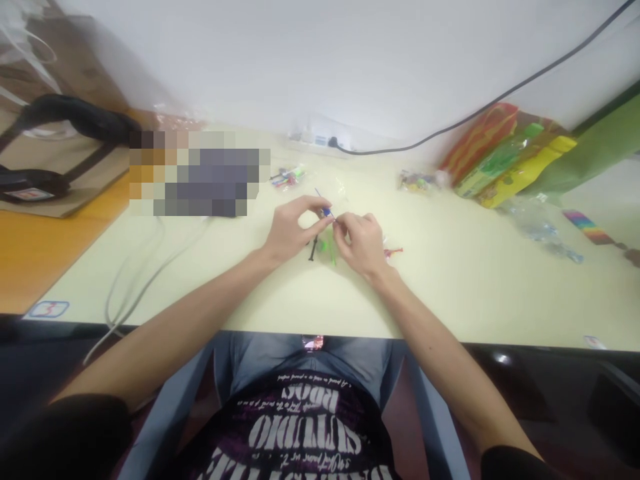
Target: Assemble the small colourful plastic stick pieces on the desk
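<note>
My left hand [291,225] pinches a small blue plastic piece [327,212] with a thin rod sticking up from it. Close against it, my right hand [361,241] has thumb and fingertips closed at the piece's lower right end, on a thin dark part. Both hands are held just above the pale table. Below and between them lie a black stick-like piece [313,249] and bright green pieces [327,250]. Red pieces [394,253] show beside my right hand, partly hidden by it. The exact kind of these small parts is too blurred to tell.
Bagged coloured pieces [290,177] lie behind my left hand, another small pile [417,181] at back right. A bottle [520,150] leans among bright packets [527,173]. Crumpled clear plastic [543,230] lies right. Left are white cables [150,293] and a black headset-like object [65,113].
</note>
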Demonstrator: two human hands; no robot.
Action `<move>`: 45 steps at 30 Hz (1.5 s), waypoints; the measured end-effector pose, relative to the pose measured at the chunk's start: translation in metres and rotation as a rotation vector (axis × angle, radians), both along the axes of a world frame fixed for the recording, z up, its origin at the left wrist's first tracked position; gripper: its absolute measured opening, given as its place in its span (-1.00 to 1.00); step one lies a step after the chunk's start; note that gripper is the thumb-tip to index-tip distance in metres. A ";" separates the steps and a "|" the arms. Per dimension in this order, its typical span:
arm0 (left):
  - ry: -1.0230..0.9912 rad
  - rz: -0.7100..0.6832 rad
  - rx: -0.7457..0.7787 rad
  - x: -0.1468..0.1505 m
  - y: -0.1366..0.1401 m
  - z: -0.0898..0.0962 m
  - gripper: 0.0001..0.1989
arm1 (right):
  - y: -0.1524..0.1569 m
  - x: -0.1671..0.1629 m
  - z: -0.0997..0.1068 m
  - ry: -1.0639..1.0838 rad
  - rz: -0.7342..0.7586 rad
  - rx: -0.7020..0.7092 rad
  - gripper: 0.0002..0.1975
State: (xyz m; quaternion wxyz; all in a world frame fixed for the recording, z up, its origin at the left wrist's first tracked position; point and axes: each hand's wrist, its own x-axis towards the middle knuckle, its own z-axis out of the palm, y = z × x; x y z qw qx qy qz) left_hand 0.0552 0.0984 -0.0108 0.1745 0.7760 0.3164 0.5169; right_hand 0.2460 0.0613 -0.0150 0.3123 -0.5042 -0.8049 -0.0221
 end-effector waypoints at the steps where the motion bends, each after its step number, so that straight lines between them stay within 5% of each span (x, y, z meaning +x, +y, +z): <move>1: 0.005 0.003 -0.004 0.000 0.000 0.000 -0.79 | 0.000 0.000 0.000 0.007 0.003 -0.002 -0.80; 29: -0.031 -0.031 0.064 0.002 0.002 -0.006 -0.70 | -0.001 -0.002 0.000 -0.025 0.034 0.165 -0.73; 45: -0.055 -0.022 0.038 0.007 -0.002 -0.003 -0.78 | -0.001 -0.006 0.003 -0.108 -0.142 0.088 -0.66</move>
